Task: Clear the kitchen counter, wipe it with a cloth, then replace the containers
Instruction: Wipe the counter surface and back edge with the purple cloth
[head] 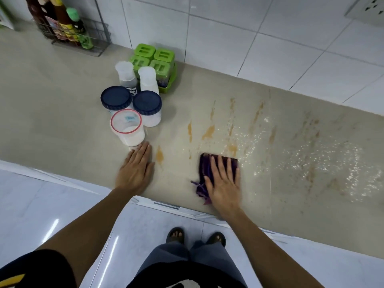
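Now right hand (223, 188) fingers flat, pressing purple cloth (204, 169); left hand (136, 170) flat, empty.

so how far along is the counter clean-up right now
Done: the containers stand grouped at the left, leaving the stained stretch bare. In hand: the right hand presses a purple cloth flat on the counter, with a wet sheen to its right; the left hand rests flat beside the red-rimmed tub. Left: the orange streaks are unwiped, and the containers are not yet back.
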The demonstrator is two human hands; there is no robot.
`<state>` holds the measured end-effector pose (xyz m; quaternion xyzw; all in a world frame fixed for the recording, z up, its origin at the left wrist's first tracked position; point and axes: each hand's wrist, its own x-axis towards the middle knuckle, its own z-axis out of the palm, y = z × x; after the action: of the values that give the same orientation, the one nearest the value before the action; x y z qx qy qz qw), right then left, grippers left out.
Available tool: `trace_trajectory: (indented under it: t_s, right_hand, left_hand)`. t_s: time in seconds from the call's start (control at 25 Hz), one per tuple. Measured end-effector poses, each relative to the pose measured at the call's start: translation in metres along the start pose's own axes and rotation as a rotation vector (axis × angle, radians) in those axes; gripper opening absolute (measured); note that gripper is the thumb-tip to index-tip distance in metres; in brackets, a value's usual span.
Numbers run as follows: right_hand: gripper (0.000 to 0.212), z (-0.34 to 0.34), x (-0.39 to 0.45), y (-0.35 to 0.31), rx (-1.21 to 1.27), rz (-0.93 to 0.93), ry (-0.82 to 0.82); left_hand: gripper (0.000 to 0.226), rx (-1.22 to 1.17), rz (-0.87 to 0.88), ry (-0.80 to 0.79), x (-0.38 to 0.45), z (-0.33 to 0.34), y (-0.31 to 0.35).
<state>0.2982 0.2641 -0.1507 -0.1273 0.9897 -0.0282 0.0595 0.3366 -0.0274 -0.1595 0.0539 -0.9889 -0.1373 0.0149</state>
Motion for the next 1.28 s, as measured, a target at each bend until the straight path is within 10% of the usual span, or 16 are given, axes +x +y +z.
trace_trajectory:
  t_s: [0.32, 0.6, 0.92, 1.28]
  right_hand:
    - [0.064, -0.021, 0.107, 0.033, 0.086, 0.278, 0.030]
    - [0.062, -0.013, 0.067, -0.004, -0.013, -0.228, 0.001]
    - [0.057, -0.031, 0.159, -0.007, 0.074, 0.047, -0.006]
    - [0.063, -0.013, 0.048, -0.047, -0.019, -0.441, -0.024]
  left_hand:
    - [0.060, 0.022, 0.011, 0.013, 0.000, -0.004, 0.005]
    - [0.059, 0.028, 0.014, 0.018, -0.001, -0.005, 0.004]
    - [0.059, 0.047, 0.015, 0.025, 0.000, -0.005, 0.003]
    - [0.060, 0.062, 0.035, 0.011, 0.000, -0.006, 0.001]
